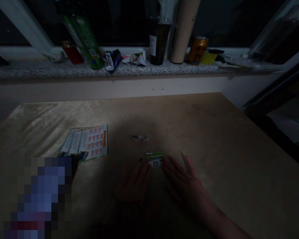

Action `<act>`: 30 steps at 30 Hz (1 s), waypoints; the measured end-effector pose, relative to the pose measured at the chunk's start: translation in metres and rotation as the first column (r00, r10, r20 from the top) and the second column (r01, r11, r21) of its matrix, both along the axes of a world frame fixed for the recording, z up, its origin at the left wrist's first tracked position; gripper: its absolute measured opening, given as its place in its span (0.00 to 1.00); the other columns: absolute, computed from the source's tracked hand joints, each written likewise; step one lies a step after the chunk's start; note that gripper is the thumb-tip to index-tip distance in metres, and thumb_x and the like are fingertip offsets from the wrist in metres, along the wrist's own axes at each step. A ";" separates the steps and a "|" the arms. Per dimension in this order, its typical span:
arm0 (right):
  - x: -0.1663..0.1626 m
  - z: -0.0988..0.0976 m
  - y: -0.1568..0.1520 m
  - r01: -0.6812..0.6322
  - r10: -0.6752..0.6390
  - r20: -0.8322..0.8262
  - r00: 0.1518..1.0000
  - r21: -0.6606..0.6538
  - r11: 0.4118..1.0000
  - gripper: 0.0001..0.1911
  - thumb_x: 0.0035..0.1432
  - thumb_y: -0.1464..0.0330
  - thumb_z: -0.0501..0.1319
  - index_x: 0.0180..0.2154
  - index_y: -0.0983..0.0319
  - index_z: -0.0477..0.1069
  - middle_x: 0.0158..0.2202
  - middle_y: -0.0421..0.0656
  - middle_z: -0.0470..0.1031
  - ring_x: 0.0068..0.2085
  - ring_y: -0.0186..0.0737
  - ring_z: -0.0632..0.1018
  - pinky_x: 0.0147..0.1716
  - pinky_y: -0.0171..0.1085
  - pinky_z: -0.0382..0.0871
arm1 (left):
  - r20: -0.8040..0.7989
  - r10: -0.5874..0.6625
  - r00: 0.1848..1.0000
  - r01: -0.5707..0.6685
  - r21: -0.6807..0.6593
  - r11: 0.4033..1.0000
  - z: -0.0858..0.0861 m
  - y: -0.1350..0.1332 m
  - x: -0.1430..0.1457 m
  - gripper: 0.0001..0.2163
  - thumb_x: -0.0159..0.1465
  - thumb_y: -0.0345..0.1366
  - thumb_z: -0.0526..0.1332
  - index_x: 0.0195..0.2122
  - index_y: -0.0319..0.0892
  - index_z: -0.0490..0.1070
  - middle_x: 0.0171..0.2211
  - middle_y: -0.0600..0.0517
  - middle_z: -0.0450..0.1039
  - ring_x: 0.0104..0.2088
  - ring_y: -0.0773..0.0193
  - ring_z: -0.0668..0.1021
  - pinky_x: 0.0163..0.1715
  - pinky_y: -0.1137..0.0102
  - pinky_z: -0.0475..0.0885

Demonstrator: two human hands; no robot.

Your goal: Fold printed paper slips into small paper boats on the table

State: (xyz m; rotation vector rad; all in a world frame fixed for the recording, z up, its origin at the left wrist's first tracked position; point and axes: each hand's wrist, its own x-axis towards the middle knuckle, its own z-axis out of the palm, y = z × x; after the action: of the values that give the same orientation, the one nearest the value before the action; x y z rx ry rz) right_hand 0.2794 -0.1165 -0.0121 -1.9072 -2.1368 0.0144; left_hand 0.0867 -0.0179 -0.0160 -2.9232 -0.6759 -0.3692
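A small folded green and white paper point(154, 159) lies on the wooden table point(214, 132). My left hand point(136, 181) lies flat just left of it, fingers stretched out, fingertips at its edge. To the paper's right rests my right hand point(183, 181), also flat with spread fingers, touching its right side. A small folded paper boat point(141, 137) sits a little beyond the hands, apart from them. The scene is dim.
A printed leaflet point(87, 142) lies on the table's left. A blurred-out patch covers the lower left corner. Behind, a stone sill point(40, 69) holds a green packet point(86, 39), a dark bottle point(159, 43), a cardboard tube point(183, 31), a can point(198, 49) and wrappers.
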 end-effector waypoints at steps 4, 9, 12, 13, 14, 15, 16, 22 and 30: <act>-0.002 -0.004 0.000 -0.002 0.001 0.015 1.000 0.049 0.999 0.24 0.64 0.65 0.51 0.60 0.62 0.55 0.59 0.43 0.63 0.61 0.43 0.60 0.63 0.55 0.34 | -0.047 -0.101 0.994 0.098 -0.057 0.994 -0.001 0.002 0.005 0.34 0.63 0.55 0.46 0.61 0.32 0.56 0.61 0.41 0.55 0.61 0.53 0.60 0.60 0.61 0.49; 0.000 0.000 0.004 -0.030 0.029 0.017 0.999 0.093 0.995 0.21 0.64 0.66 0.51 0.58 0.63 0.59 0.57 0.43 0.65 0.60 0.42 0.63 0.63 0.54 0.37 | -0.011 -0.092 0.996 0.090 -0.094 0.991 -0.014 0.001 0.008 0.37 0.62 0.56 0.47 0.63 0.30 0.51 0.61 0.39 0.56 0.60 0.52 0.60 0.57 0.63 0.55; 0.002 0.010 0.013 -0.051 0.052 -0.017 0.999 0.052 0.997 0.20 0.64 0.67 0.51 0.56 0.64 0.63 0.56 0.44 0.68 0.60 0.42 0.63 0.63 0.52 0.42 | -0.010 -0.069 0.998 0.066 -0.147 0.987 -0.011 -0.003 0.009 0.39 0.61 0.58 0.49 0.63 0.30 0.49 0.61 0.38 0.54 0.61 0.51 0.59 0.57 0.62 0.55; 0.003 0.013 0.016 -0.061 0.062 -0.031 0.998 0.045 0.997 0.18 0.64 0.67 0.51 0.54 0.64 0.65 0.55 0.44 0.69 0.59 0.41 0.64 0.63 0.50 0.44 | -0.005 -0.060 0.998 0.058 -0.160 0.985 -0.010 -0.004 0.009 0.39 0.60 0.58 0.49 0.63 0.30 0.50 0.61 0.37 0.54 0.61 0.50 0.59 0.57 0.61 0.55; 0.002 0.015 0.020 -0.065 0.066 -0.042 0.997 0.025 0.998 0.18 0.64 0.68 0.51 0.54 0.64 0.65 0.55 0.44 0.69 0.59 0.41 0.64 0.63 0.49 0.45 | 0.002 -0.052 0.999 0.051 -0.169 0.984 -0.008 -0.005 0.009 0.39 0.60 0.58 0.50 0.63 0.30 0.50 0.61 0.37 0.54 0.61 0.50 0.59 0.57 0.61 0.55; 0.001 0.016 0.023 -0.080 0.081 -0.049 0.996 0.014 0.997 0.19 0.64 0.68 0.51 0.55 0.64 0.64 0.56 0.44 0.68 0.59 0.40 0.64 0.63 0.48 0.47 | 0.011 -0.050 0.999 0.051 -0.175 0.983 -0.007 -0.005 0.009 0.39 0.60 0.58 0.50 0.63 0.30 0.50 0.61 0.37 0.54 0.61 0.50 0.59 0.57 0.61 0.55; -0.001 0.016 0.025 -0.102 0.102 -0.053 0.993 0.009 0.995 0.20 0.64 0.68 0.51 0.56 0.64 0.62 0.57 0.44 0.67 0.60 0.40 0.63 0.63 0.47 0.48 | 0.021 -0.055 0.998 0.057 -0.179 0.982 -0.007 -0.006 0.009 0.39 0.59 0.58 0.51 0.63 0.30 0.51 0.61 0.38 0.55 0.60 0.50 0.59 0.57 0.61 0.55; -0.011 0.007 0.019 -0.132 0.130 -0.019 0.991 -0.116 0.984 0.34 0.61 0.61 0.53 0.63 0.69 0.45 0.64 0.50 0.51 0.64 0.45 0.53 0.63 0.52 0.43 | 0.069 -0.096 0.993 0.106 -0.162 0.981 -0.004 0.005 0.005 0.32 0.61 0.53 0.52 0.61 0.36 0.56 0.61 0.42 0.56 0.60 0.52 0.61 0.57 0.60 0.55; -0.004 0.011 0.017 -0.189 0.177 -0.077 0.981 -0.203 0.961 0.39 0.60 0.60 0.55 0.65 0.65 0.37 0.66 0.48 0.44 0.65 0.43 0.47 0.64 0.49 0.32 | 0.013 -0.097 0.995 0.097 -0.060 0.993 -0.002 0.019 0.007 0.38 0.61 0.58 0.48 0.60 0.29 0.55 0.63 0.36 0.51 0.62 0.48 0.55 0.59 0.57 0.49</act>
State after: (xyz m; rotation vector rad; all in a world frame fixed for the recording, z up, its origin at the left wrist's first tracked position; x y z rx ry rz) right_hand 0.2759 -0.0992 -0.0016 -1.7822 -2.3444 0.3413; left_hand 0.0935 0.0012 -0.0181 -3.0215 -0.5570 -0.3793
